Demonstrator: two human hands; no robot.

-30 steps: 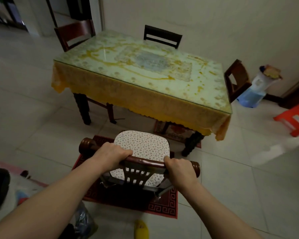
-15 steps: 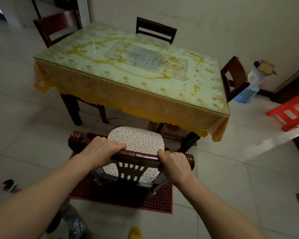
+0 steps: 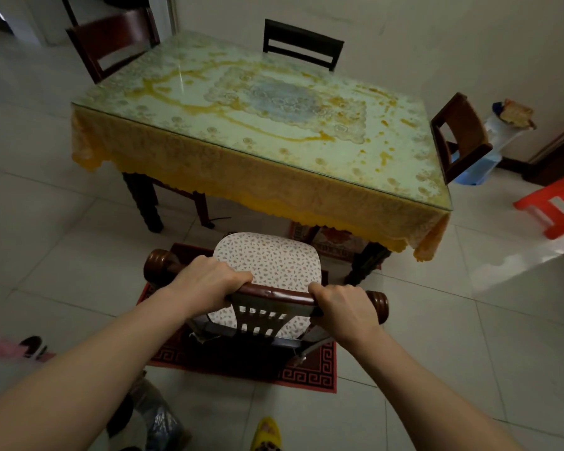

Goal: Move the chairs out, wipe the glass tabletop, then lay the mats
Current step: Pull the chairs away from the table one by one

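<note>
— So, where do we stand with the chairs?

— We have the near chair (image 3: 267, 288) clear of the table, its patterned seat cushion (image 3: 267, 265) fully out from under the yellow tablecloth (image 3: 241, 177), standing on the red floor mat (image 3: 310, 375). Our left hand (image 3: 205, 283) and right hand (image 3: 342, 309) are both clenched round its top rail, one near each rounded end.

— And the other three?

— By our reckoning they are not yet moved. The brown chair at the left end (image 3: 111, 40), the black chair at the far side (image 3: 302, 43) and the brown chair at the right end (image 3: 463, 138) all sit close against the table.

— The glass?

— The glass tabletop (image 3: 388, 151) is bare; we see no cloth on it or in either hand, so wiping looks undone. No table mats are in view either.

— Any containers?

— A pale plastic bin (image 3: 498, 135) stands by the wall just beyond the right-end chair, with something crumpled sticking out of the top; what it is we cannot tell. A red plastic stool (image 3: 557, 206) sits at the right edge.
</note>
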